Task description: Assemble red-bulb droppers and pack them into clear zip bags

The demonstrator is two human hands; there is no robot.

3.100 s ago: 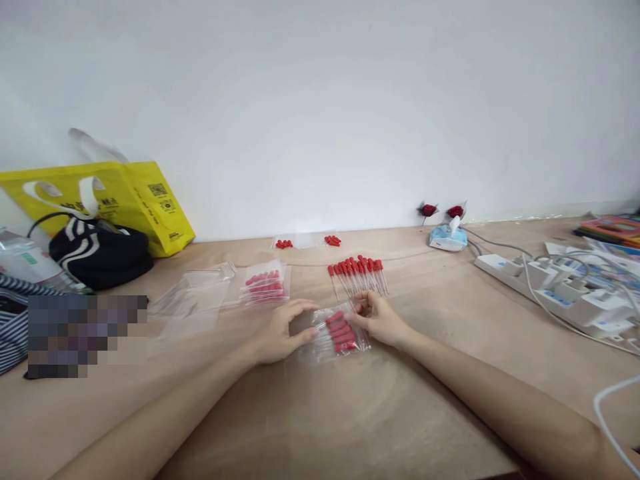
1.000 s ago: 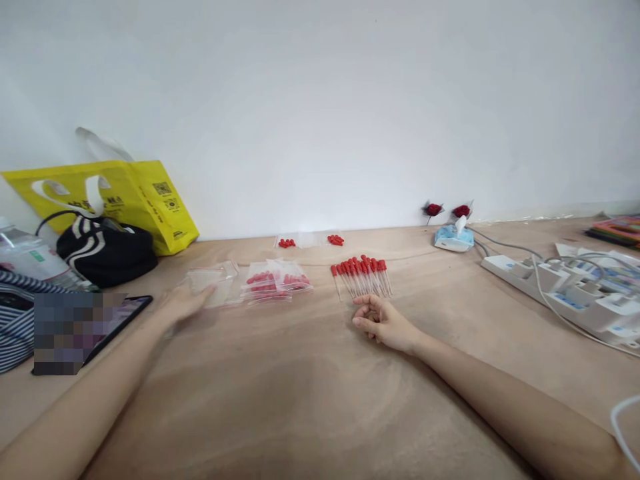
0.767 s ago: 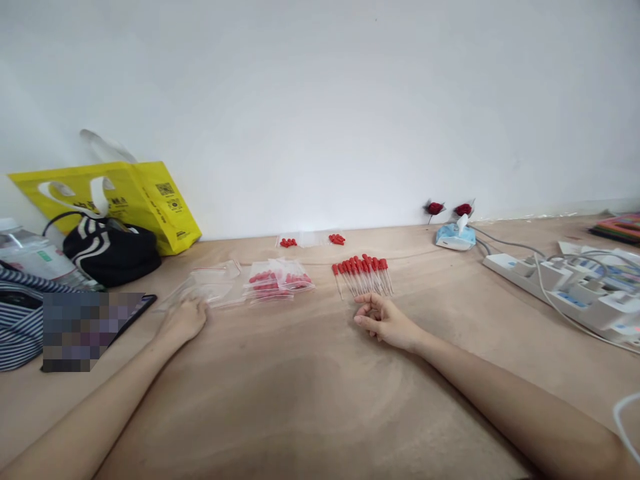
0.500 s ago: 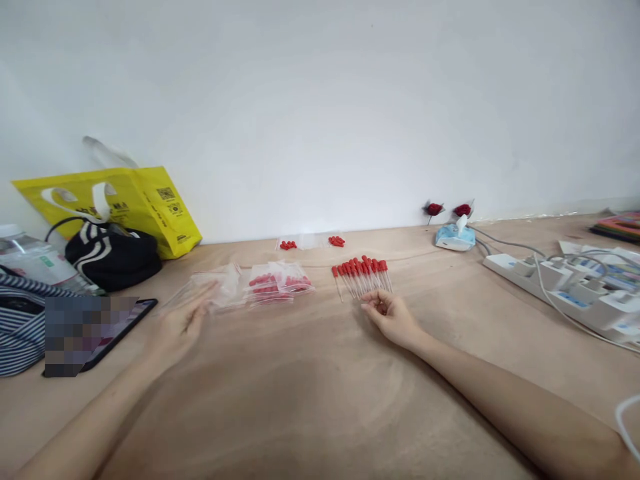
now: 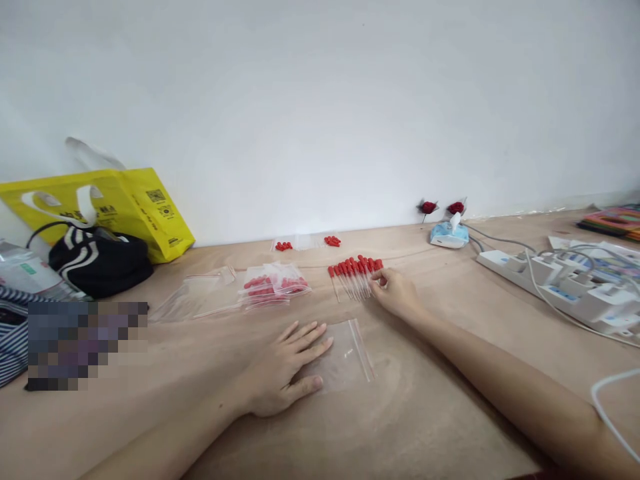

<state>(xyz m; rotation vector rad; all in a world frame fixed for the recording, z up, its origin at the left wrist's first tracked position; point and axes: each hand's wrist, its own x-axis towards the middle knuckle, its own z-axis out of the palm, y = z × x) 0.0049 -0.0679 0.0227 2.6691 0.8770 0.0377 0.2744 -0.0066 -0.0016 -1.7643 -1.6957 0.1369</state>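
My left hand (image 5: 283, 367) lies flat with its fingers spread, resting on the left part of a clear zip-lock bag (image 5: 345, 357) on the table. My right hand (image 5: 395, 292) is at the right end of a fanned row of thin white sticks with red tips (image 5: 353, 267). Its thumb and forefinger are closed around the rightmost red-tipped stick, and they partly hide it. Left of the row, clear zip-lock bags with red pieces inside (image 5: 275, 285) lie stacked. Beside them are flat clear bags (image 5: 197, 297).
Small red pieces (image 5: 283, 246) lie in clear bags near the wall. At left are a yellow bag (image 5: 150, 220), a black pouch (image 5: 105, 263) and a bottle (image 5: 35, 273). A tissue pack (image 5: 449, 235), two dark red flowers (image 5: 428, 207) and a loaded power strip (image 5: 545, 287) occupy the right.
My left hand has come from the flat bags at left to the middle front, where a clear bag now lies under it. My right hand has moved up to the red tips.
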